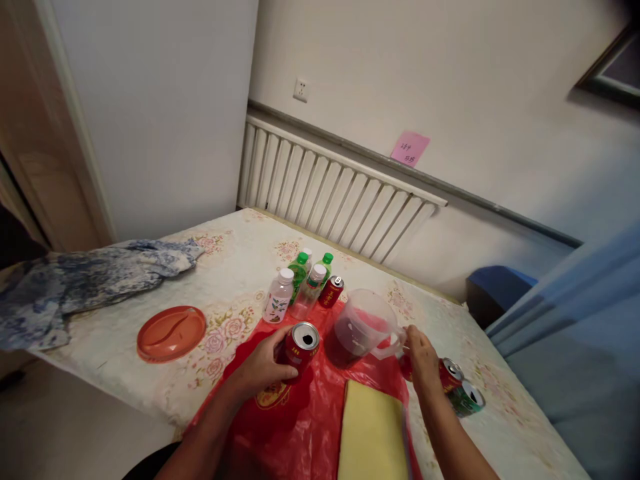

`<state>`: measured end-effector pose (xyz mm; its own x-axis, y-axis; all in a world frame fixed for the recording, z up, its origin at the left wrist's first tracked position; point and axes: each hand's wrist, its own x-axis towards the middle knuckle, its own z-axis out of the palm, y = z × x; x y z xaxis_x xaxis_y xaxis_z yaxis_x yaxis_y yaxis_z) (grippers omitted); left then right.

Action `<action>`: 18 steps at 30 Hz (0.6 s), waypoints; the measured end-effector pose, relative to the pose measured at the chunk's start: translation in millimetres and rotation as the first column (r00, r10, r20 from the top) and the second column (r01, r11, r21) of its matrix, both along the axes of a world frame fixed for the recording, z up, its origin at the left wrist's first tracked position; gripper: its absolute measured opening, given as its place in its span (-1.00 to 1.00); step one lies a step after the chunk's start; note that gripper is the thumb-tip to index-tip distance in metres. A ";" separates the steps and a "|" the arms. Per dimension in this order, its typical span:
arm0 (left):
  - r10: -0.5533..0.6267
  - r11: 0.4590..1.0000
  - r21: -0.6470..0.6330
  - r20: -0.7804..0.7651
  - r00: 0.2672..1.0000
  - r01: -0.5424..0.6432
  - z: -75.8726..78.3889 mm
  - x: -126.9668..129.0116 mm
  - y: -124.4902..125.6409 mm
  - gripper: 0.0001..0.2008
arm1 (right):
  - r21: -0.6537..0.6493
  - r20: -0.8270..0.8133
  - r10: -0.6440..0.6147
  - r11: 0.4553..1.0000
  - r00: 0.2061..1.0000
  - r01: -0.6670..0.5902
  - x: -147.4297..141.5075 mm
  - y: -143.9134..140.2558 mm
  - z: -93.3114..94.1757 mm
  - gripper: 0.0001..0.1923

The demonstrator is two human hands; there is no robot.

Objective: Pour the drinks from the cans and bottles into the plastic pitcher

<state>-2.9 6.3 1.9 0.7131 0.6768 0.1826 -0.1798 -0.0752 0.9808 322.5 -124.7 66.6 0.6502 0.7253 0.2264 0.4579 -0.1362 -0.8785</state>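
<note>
While your left hand point(267, 363) wraps an opened red can point(301, 345), fingers closed round its side, your right hand point(421, 357) sits at the handle of the clear plastic jug point(361, 327); whether those fingers are fully closed on the handle cannot be told.

Jug stands between your hands, dark liquid in the bottom, on a red plastic sheet point(295, 427).

Judgement: steady the jug by the handle and keep the can's mouth close over the jug rim if tipping; the sheet looks slick, so lift rather than drag.

Just beyond your right hand: two cans lying on their sides point(463, 390), near the table's right edge point(525, 393). Beyond the jug: small bottles point(300, 283) and one more upright can point(331, 291). Toward you: yellow pad point(373, 433). Well left of your left hand: orange lid point(171, 333), with open tabletop round it.
</note>
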 end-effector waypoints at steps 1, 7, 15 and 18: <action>-0.002 1.000 0.001 -0.019 1.000 0.002 2.0 1.5 -5.2 -0.23 | 0.014 0.019 -0.076 0.997 0.997 0.076 -0.6 -8.0 2.0 -0.55; -0.039 0.998 -0.051 -0.102 0.994 0.034 13.5 23.1 -44.6 -0.19 | 0.022 -0.079 0.129 0.992 0.988 -0.128 -42.0 -57.5 -8.1 -0.44; -0.244 0.947 -0.197 0.081 0.966 0.255 21.7 84.0 -109.1 -0.16 | -0.015 -0.155 0.357 0.931 0.921 -0.364 -80.9 -104.5 -6.2 -0.17; -0.334 0.910 -0.216 0.126 0.934 0.355 22.2 107.0 -128.7 -0.16 | -0.030 -0.139 0.363 0.929 0.921 -0.370 -73.3 -120.1 -2.6 -0.21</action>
<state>104.2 -122.4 24.1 0.8983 0.4225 0.1209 -0.2367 0.2333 0.9431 249.2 -244.8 63.9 0.3574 0.9272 0.1125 0.3688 -0.0294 -0.9290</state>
